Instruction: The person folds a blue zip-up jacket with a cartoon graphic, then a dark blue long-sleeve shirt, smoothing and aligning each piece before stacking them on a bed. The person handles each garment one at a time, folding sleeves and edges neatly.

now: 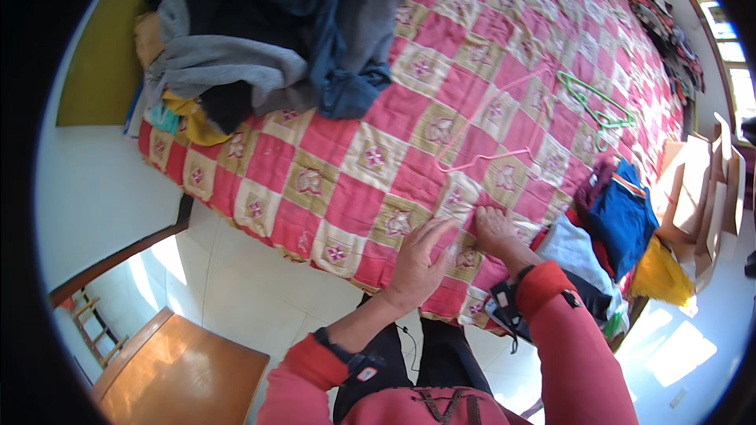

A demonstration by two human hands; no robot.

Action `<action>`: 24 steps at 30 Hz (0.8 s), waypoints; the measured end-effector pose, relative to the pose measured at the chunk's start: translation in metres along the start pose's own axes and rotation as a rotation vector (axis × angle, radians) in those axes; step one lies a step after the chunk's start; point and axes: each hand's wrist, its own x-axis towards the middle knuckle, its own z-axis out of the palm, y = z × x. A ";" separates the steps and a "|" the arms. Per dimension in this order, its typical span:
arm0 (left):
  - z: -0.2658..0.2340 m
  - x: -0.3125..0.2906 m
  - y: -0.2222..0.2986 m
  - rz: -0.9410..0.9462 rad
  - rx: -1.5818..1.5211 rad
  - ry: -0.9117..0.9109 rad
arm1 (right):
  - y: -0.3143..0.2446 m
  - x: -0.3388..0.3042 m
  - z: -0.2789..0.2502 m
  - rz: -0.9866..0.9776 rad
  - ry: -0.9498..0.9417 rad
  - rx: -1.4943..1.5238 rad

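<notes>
A pink, beige and olive patchwork-patterned bedspread (309,181) covers the bed in front of me. My left hand (419,266) is over its near edge, thumb apart and fingers stretched to the right, holding nothing. Just right of it, my right hand (496,231) rests palm down on the cloth, its short-looking fingers pointing away from me, with nothing visible in it. Beyond my hands lies a pink clothes hanger (488,159). Further right, green clothes hangers (589,97) lie on the bedspread.
A heap of dark and grey clothes (236,63) fills the bed's far left. Folded clothes (622,212) sit on the right edge beside my right forearm, near an open cardboard box (697,197). A wooden tabletop (185,370) stands at lower left. More clothes (657,20) lie far right.
</notes>
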 end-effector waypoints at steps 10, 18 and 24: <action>-0.041 0.017 0.193 0.669 -0.786 -1.027 | -0.006 0.000 0.014 -0.018 0.227 -0.052; -0.029 -0.002 0.170 0.627 -0.775 -1.036 | -0.002 0.004 0.013 0.015 0.111 -0.052; -0.033 -0.003 0.164 0.579 -0.752 -1.046 | -0.006 0.005 0.016 0.054 0.183 -0.013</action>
